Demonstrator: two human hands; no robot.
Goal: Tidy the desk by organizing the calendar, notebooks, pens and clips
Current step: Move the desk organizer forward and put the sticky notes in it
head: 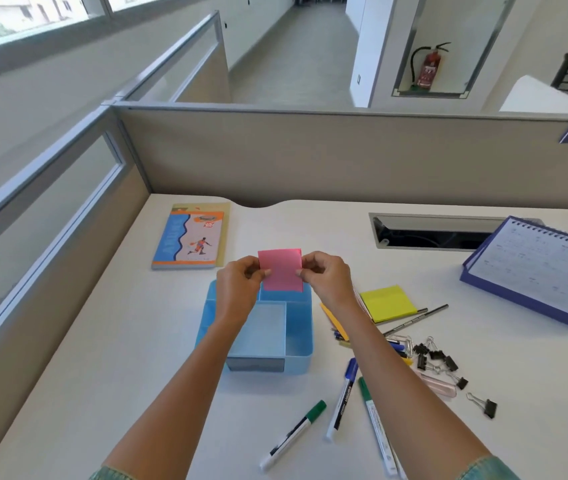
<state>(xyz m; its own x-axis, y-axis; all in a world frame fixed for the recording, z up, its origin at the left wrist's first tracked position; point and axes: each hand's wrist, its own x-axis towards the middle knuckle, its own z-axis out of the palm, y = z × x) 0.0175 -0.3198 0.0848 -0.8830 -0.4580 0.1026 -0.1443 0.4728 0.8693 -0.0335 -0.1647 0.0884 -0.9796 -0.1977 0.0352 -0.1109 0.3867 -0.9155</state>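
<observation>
A pink pad of sticky notes (282,268) is held upright above the far end of the blue desk organizer (299,337). My left hand (239,284) pinches its left edge and my right hand (327,280) pinches its right edge. A yellow sticky pad (388,303) lies to the right. Black binder clips (436,358) and pens (414,320) are scattered right of the organizer. Three markers (341,400) lie near the front. A notebook (191,242) with a basketball cover lies at the back left. The blue desk calendar (539,268) stands at the right.
Beige cubicle partitions (310,154) wall the desk at the back and left. A cable slot (431,232) is cut into the desk top behind the calendar. A clear pink case (438,384) lies among the clips.
</observation>
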